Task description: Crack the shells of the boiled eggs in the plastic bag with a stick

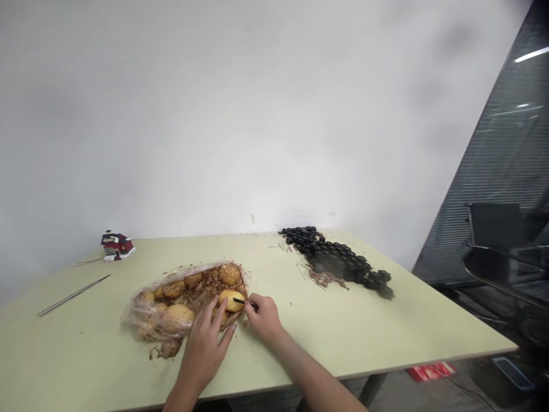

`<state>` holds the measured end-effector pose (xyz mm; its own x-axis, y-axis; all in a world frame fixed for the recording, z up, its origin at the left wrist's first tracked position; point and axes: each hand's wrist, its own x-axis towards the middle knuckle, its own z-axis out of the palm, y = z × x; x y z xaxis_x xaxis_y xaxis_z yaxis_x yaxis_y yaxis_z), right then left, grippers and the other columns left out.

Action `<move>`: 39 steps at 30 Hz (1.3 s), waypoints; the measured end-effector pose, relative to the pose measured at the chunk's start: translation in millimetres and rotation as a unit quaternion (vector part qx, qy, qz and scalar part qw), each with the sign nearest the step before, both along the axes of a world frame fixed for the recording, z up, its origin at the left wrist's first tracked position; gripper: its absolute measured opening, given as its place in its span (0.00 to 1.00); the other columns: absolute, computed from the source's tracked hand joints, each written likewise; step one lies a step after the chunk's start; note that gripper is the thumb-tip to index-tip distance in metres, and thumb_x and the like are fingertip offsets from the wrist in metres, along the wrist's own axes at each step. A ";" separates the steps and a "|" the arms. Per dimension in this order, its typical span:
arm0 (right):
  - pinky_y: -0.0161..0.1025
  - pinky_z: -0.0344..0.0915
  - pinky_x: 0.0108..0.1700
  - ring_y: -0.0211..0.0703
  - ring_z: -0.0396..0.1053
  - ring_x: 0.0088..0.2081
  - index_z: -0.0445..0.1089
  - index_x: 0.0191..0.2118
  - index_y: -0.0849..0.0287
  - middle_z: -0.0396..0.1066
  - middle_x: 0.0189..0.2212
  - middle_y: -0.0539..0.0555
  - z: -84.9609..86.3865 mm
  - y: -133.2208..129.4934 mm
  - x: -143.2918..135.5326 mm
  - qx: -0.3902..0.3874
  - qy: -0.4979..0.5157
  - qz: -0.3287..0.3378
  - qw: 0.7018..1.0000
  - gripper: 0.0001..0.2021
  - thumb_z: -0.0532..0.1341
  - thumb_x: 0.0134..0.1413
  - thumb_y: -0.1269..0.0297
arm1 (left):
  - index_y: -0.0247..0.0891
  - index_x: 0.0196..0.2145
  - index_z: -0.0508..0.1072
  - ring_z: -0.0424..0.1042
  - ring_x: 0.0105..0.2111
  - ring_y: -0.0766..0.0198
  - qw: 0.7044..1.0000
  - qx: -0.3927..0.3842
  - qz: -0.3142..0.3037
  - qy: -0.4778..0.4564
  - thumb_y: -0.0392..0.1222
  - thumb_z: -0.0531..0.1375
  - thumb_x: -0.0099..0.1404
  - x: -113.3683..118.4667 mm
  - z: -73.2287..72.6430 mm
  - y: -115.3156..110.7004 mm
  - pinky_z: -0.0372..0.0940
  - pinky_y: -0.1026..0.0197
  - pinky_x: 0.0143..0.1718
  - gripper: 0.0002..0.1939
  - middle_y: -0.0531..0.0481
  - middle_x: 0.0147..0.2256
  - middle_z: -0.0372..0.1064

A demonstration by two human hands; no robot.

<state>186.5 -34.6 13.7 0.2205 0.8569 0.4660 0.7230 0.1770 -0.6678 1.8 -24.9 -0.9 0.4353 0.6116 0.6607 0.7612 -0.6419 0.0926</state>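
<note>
A clear plastic bag (143, 323), laid open on the table, holds several potatoes (174, 289) among brown crumbly bits. At its right end lies a smooth yellow potato (231, 301). My left hand (206, 343) is stretched out with fingers apart, its fingertips touching the left side of that potato. My right hand (263, 316) is closed around a small tool with a narrow black blade (238, 300). The blade lies against the top of the yellow potato, and my fingers hide most of the handle.
A silver rod-like tool (74, 294) lies at the left, with a small red toy house (116, 246) behind it. Black round pieces (338, 256) spread across the right rear, beside thin sticks and brown scraps (323, 278). An office chair (500, 246) stands beyond the table's right edge.
</note>
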 end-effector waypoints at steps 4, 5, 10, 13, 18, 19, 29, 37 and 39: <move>0.32 0.48 0.25 0.36 0.64 0.20 0.70 0.20 0.59 0.71 0.17 0.50 0.3 -5.3 -3.9 0.019 -0.004 -0.028 0.999 0.12 0.56 0.51 0.70 | 0.42 0.64 0.58 0.63 0.57 0.48 1.000 -0.012 0.006 -0.004 0.54 0.51 0.69 -1.3 -1.4 -1.0 0.63 0.46 0.55 0.29 0.41 0.61 0.58; 0.33 0.47 0.25 0.37 0.64 0.20 0.70 0.20 0.59 0.71 0.17 0.51 0.0 -6.2 -4.5 0.023 -0.005 -0.036 0.999 0.12 0.55 0.51 0.69 | 0.42 0.64 0.57 0.63 0.57 0.48 1.000 -0.013 0.005 -0.005 0.54 0.51 0.69 -1.6 -1.6 -1.2 0.63 0.46 0.55 0.29 0.41 0.61 0.58; 0.31 0.49 0.25 0.35 0.64 0.19 0.70 0.22 0.58 0.71 0.17 0.50 0.2 -9.2 -8.9 0.041 -0.026 -0.006 0.999 0.13 0.52 0.53 0.67 | 0.43 0.65 0.55 0.61 0.58 0.48 1.000 -0.027 0.003 -0.005 0.53 0.52 0.70 -1.7 -1.8 -2.9 0.62 0.46 0.56 0.29 0.42 0.62 0.56; 0.31 0.49 0.25 0.35 0.65 0.19 0.71 0.23 0.57 0.72 0.18 0.50 0.1 -10.9 -11.6 0.048 -0.045 0.005 0.998 0.12 0.53 0.53 0.66 | 0.44 0.65 0.55 0.61 0.58 0.48 0.999 -0.031 0.003 -0.009 0.52 0.52 0.70 -1.2 -1.9 -3.4 0.62 0.46 0.56 0.29 0.42 0.62 0.56; 0.33 0.47 0.25 0.36 0.65 0.19 0.70 0.24 0.59 0.72 0.18 0.52 -2.0 -13.8 -11.3 0.062 -0.063 -0.019 0.996 0.14 0.51 0.56 0.67 | 0.43 0.65 0.56 0.62 0.58 0.48 0.999 -0.038 0.001 -0.010 0.53 0.52 0.70 -1.7 -1.4 -3.9 0.62 0.45 0.56 0.29 0.41 0.62 0.57; 0.32 0.48 0.25 0.36 0.65 0.19 0.70 0.24 0.59 0.72 0.18 0.52 -2.2 -14.4 -11.2 0.066 -0.070 -0.008 0.995 0.14 0.51 0.57 0.67 | 0.43 0.65 0.56 0.62 0.58 0.48 0.999 -0.040 0.000 -0.007 0.53 0.52 0.70 -2.1 -1.2 -4.0 0.62 0.45 0.56 0.29 0.41 0.62 0.56; 0.32 0.49 0.26 0.36 0.68 0.20 0.71 0.26 0.58 0.74 0.20 0.52 -1.4 -14.9 -10.2 0.083 -0.107 0.007 0.991 0.14 0.51 0.58 0.67 | 0.43 0.64 0.58 0.61 0.59 0.48 0.999 -0.038 -0.008 -0.012 0.51 0.52 0.70 -3.3 -1.8 -2.7 0.63 0.46 0.56 0.28 0.42 0.63 0.56; 0.33 0.48 0.25 0.37 0.67 0.20 0.70 0.25 0.59 0.73 0.19 0.53 0.8 -12.5 -4.6 0.070 -0.099 -0.025 0.992 0.16 0.50 0.61 0.68 | 0.43 0.64 0.58 0.61 0.59 0.48 0.999 -0.046 -0.005 -0.018 0.52 0.52 0.69 -3.9 -2.9 -1.7 0.64 0.45 0.56 0.28 0.43 0.62 0.56; 0.32 0.49 0.25 0.36 0.67 0.20 0.71 0.26 0.58 0.72 0.19 0.51 1.1 -13.2 -4.2 0.070 -0.106 0.006 0.992 0.15 0.52 0.59 0.66 | 0.44 0.64 0.58 0.61 0.59 0.48 0.999 -0.049 -0.007 -0.017 0.52 0.52 0.69 -4.0 -2.7 -2.0 0.64 0.45 0.56 0.28 0.43 0.62 0.56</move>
<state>182.2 -47.8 14.8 0.0943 0.7828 0.6151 0.8421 0.2668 -0.4687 -2.2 -26.8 -3.6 0.4222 0.6679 0.6129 0.7476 -0.6390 0.1814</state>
